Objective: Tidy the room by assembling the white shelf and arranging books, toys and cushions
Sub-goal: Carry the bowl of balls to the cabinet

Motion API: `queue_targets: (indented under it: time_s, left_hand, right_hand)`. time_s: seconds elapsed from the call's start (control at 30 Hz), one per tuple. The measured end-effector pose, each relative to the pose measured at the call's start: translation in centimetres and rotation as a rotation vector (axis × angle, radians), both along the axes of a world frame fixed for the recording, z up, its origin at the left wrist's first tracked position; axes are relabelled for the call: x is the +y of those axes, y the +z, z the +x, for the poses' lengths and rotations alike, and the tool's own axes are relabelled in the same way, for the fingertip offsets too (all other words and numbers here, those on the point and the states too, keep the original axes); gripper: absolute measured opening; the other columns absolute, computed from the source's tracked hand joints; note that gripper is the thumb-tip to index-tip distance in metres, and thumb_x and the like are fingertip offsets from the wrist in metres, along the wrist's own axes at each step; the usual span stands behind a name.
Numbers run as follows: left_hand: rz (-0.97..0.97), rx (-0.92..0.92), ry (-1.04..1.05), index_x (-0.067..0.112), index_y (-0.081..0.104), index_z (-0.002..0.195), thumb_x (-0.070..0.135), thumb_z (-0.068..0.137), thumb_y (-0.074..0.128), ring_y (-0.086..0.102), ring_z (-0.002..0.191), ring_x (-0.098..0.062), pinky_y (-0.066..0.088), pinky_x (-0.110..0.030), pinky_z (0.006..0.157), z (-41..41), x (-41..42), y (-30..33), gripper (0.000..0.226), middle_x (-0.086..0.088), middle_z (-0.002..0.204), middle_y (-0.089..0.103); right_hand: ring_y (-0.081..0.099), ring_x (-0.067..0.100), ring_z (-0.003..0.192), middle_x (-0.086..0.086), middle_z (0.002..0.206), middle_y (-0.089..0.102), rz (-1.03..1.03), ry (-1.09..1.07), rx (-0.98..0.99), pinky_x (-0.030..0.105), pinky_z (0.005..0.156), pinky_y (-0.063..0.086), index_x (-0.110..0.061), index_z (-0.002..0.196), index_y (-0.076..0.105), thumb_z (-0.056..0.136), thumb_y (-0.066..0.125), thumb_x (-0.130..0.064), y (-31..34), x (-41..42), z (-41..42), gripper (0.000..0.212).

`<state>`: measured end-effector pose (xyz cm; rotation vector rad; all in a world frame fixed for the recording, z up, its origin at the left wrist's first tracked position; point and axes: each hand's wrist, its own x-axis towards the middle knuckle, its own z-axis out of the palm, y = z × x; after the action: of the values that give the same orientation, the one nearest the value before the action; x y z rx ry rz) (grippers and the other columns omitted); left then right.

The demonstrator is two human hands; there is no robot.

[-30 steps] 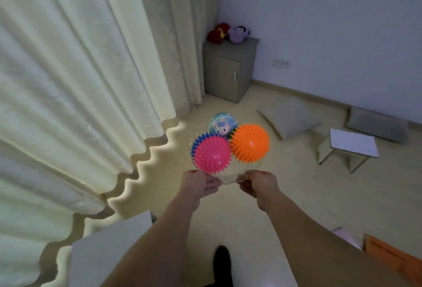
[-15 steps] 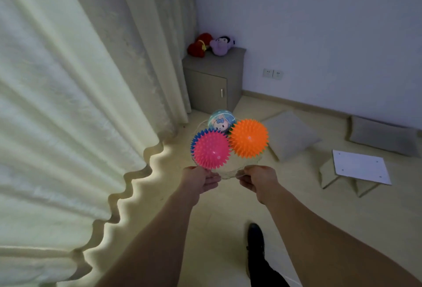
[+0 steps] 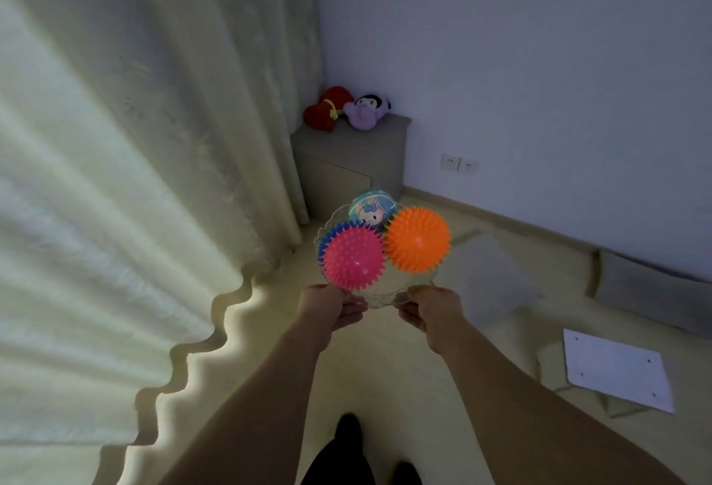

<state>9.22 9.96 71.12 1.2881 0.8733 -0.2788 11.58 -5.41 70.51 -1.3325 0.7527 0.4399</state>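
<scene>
Above the floor, mid-room: clear dish of toy balls carried toward the corner cabinet.

From left to right: curtain (image 3: 115,176) now filling more of the view than a second ago; cabinet (image 3: 350,164), with red plush (image 3: 327,108) and purple plush (image 3: 366,112) on top, drawn nearer and larger. Left hand (image 3: 327,307) and right hand (image 3: 431,309) still gripping the near rim of the clear dish (image 3: 379,297), fingers curled under it, thumbs on top. In the dish, touching one another: blue spiky ball (image 3: 327,237) mostly hidden behind the pink spiky ball (image 3: 354,257), cartoon-print ball (image 3: 371,209) at the back, orange spiky ball (image 3: 418,239). Farther right, on the floor: grey cushion (image 3: 489,280), second cushion (image 3: 651,291), white shelf panel (image 3: 616,372), unassembled. Judged: toys in transit, probably bound for the cabinet top; shelf and cushions not yet dealt with.
</scene>
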Motion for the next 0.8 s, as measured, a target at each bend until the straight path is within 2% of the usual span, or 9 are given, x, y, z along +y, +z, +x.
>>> queue_targets:
  time_s: [0.13,0.23,0.33,0.43,0.63,0.8]
  left_hand:
    - [0.009,0.023,0.015,-0.003,0.06,0.095,-0.004,0.095,0.044,0.069,0.056,-0.019,0.059,-0.028,0.051,5.2,1.4,-0.5,0.016,-0.017,0.079,0.07]
    - [0.0,0.022,-0.005,-0.002,0.061,0.091,-0.004,0.094,0.044,0.068,0.057,-0.02,0.059,-0.029,0.051,10.7,3.4,-1.3,0.017,-0.014,0.071,0.071]
    - [0.005,0.006,0.003,0.0,0.061,0.085,-0.003,0.095,0.044,0.067,0.052,-0.017,0.058,-0.028,0.05,16.4,5.5,-1.3,0.02,-0.01,0.062,0.07]
    - [-0.006,-0.018,-0.036,0.003,0.063,0.076,-0.003,0.093,0.047,0.066,0.055,-0.018,0.057,-0.029,0.054,22.0,7.7,-0.9,0.024,-0.008,0.06,0.069]
    - [-0.018,-0.041,-0.022,0.004,0.063,0.079,-0.002,0.093,0.049,0.067,0.06,-0.02,0.058,-0.03,0.056,31.6,11.2,-0.6,0.02,-0.01,0.064,0.07]
    - [-0.053,0.011,-0.018,0.001,0.064,0.084,-0.003,0.092,0.05,0.067,0.061,-0.021,0.059,-0.029,0.053,37.2,12.3,-2.1,0.017,-0.012,0.069,0.071]
  right_hand:
    - [0.059,0.026,0.06,0.021,0.071,0.064,-0.006,0.01,0.016,0.038,0.071,0.056,0.003,0.065,0.061,0.082,0.054,0.013,-0.8,1.3,5.3,0.021]
    - [0.058,0.024,0.059,0.02,0.069,0.063,0.014,0.014,0.014,0.036,0.069,0.055,0.004,0.069,0.061,0.084,0.052,0.012,-1.4,3.2,10.6,0.02]
    - [0.056,0.026,0.058,0.019,0.065,0.063,0.001,0.001,-0.007,0.033,0.063,0.051,0.003,0.066,0.059,0.087,0.049,0.011,-1.7,5.3,16.3,0.025]
    - [0.057,0.024,0.057,0.016,0.062,0.063,0.001,-0.017,-0.003,0.029,0.058,0.05,0.002,0.069,0.058,0.089,0.049,0.007,-1.5,7.6,22.0,0.023]
    - [0.056,0.026,0.058,0.016,0.061,0.063,0.006,-0.04,-0.02,0.032,0.062,0.05,0.002,0.063,0.059,0.087,0.051,0.009,-1.2,10.9,31.5,0.026]
    - [0.059,0.023,0.061,0.018,0.069,0.063,0.006,-0.017,0.03,0.031,0.062,0.052,0.001,0.067,0.059,0.086,0.052,0.009,-1.8,11.8,37.2,0.022]
